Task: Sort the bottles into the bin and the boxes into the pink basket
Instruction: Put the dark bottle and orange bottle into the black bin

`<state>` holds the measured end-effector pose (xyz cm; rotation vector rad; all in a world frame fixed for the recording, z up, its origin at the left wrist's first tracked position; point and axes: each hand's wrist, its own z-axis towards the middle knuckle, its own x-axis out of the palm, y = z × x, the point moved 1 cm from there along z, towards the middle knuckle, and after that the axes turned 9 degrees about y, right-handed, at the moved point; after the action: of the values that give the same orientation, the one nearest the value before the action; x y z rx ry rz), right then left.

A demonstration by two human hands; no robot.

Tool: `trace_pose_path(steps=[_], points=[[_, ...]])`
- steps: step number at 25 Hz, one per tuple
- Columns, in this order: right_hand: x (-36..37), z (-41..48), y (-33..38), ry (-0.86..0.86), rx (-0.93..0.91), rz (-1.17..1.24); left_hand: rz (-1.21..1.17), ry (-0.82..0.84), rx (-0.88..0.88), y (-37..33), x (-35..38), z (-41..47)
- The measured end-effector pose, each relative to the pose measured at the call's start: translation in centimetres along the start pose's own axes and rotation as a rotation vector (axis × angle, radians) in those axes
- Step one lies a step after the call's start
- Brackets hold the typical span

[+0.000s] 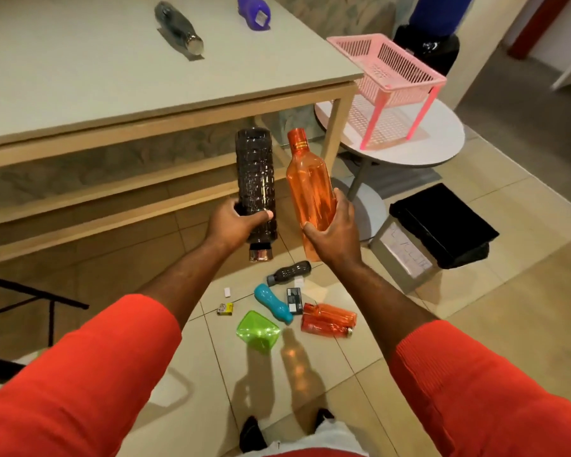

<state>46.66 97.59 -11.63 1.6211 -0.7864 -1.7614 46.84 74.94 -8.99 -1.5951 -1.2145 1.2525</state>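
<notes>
The bin stands on the floor to the right, nearer the right hand, which holds the orange bottle upright, than the left hand, which grips the dark bottle cap-down.

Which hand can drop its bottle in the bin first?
Probably the right hand. It holds the orange bottle on the side nearer the black-lined bin, which stands on the floor to the right. The left hand, gripping the dark ribbed bottle, would have to cross over.
</notes>
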Motion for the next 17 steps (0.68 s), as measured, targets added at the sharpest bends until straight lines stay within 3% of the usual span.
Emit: trace_pose_path(steps=[17], points=[[-27.4, -1.7, -27.9, 0.04, 0.08, -0.003, 0.071, 0.162, -0.081, -7.7, 39.8, 2.3]])
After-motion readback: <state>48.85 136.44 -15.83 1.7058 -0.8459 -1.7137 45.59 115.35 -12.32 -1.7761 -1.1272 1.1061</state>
